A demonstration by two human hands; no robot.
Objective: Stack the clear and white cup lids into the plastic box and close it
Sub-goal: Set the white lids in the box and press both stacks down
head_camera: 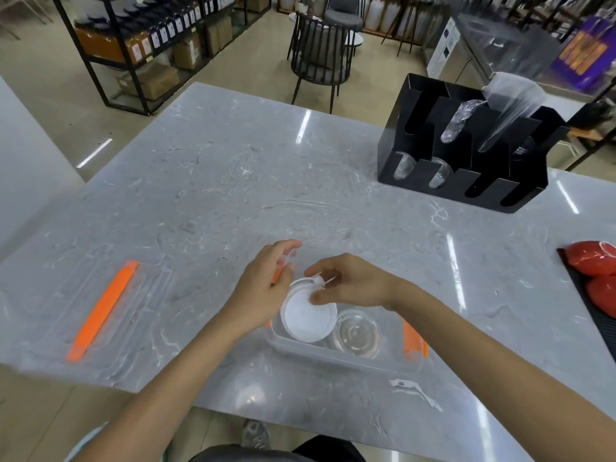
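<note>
Left hand (263,288) and right hand (346,281) pinch a white cup lid (308,315), tilted over the clear plastic box (333,356) | clear lid (356,335) lies inside | box lid (100,308) near counter's (216,181) left edge

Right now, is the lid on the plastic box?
No, the plastic box is open, and its clear lid with the orange clip lies flat on the counter, off to the left of both hands.
</note>
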